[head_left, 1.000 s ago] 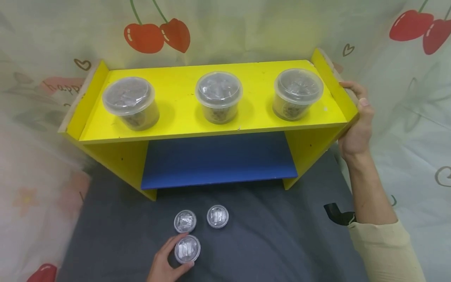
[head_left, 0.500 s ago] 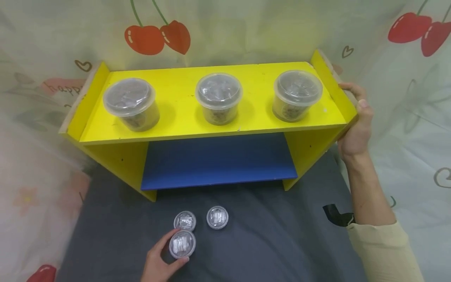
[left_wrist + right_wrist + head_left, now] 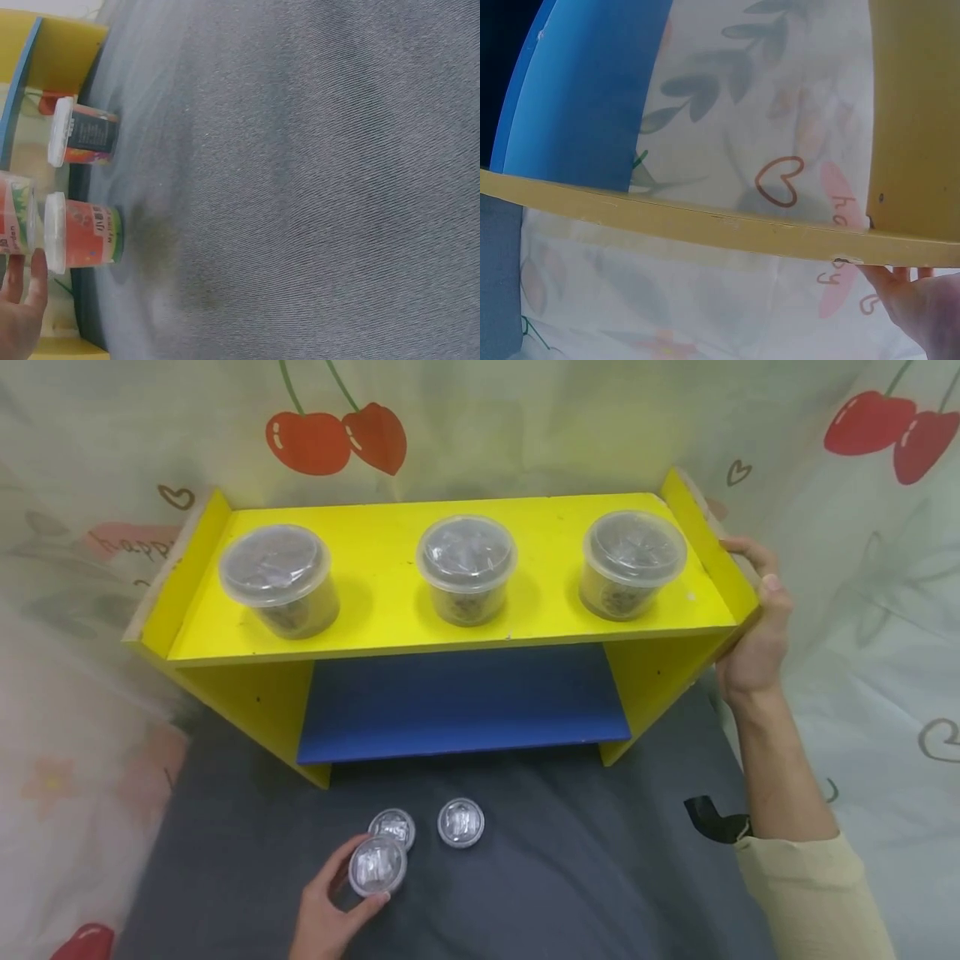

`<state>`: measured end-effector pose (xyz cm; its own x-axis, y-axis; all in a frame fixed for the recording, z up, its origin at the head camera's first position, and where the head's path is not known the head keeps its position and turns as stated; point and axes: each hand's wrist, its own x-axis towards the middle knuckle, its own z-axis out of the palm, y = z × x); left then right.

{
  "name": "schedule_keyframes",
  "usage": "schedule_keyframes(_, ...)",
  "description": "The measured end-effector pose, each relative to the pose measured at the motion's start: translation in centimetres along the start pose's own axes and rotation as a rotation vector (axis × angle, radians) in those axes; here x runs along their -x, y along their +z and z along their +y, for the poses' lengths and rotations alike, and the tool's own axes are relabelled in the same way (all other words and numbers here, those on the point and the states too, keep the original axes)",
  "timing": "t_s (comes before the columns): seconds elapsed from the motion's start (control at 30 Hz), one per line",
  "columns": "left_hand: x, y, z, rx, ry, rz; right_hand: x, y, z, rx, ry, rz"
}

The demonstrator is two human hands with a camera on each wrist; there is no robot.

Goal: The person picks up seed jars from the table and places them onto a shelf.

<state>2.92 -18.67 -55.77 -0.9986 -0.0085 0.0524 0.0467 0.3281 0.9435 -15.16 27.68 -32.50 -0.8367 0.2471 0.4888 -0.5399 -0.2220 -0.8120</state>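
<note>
My left hand [image 3: 321, 906] holds a small clear-lidded cup [image 3: 377, 866] between thumb and fingers. In the left wrist view this cup [image 3: 15, 214] is raised off the cloth and shows a red and green printed label. Two like cups stand on the grey cloth: one cup [image 3: 393, 827] just beyond the held one and partly covered by it, another cup [image 3: 461, 822] to its right. My right hand [image 3: 756, 627] grips the right side panel of a yellow and blue shelf [image 3: 547, 514]; in the right wrist view the fingers [image 3: 889, 277] reach behind the panel's edge.
Three larger lidded tubs, a left tub [image 3: 277, 577], a middle tub [image 3: 467, 568] and a right tub [image 3: 633, 564], stand on the yellow top. Below it lies a blue board [image 3: 465, 706]. A cherry-printed curtain [image 3: 525, 435] hangs behind. A black strap [image 3: 716, 820] sticks out by the right sleeve.
My left hand has carried its cup up and to the left in the head view, so it now overlaps the cup behind. The right hand keeps its grip on the shelf.
</note>
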Motion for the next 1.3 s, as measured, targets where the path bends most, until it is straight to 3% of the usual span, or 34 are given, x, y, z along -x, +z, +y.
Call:
schedule_keyframes(0.33,-1.9,-0.9,0.7,0.015,0.064,0.056,0.1,0.1,-0.1,-0.003,0.013,0.01)
schedule_keyframes(0.73,-3.6,-1.4,2.0,0.04,0.049,0.12,0.1,0.2,0.0,-0.05,0.011,0.051)
schedule_keyframes(1.03,-4.6,-1.9,2.5,0.11,0.125,0.131,0.0,0.4,0.1,-0.025,0.008,0.057)
schedule_keyframes(1.3,-5.6,-2.0,2.8,0.093,0.13,0.149,0.0,0.4,0.1,-0.063,0.002,0.064)
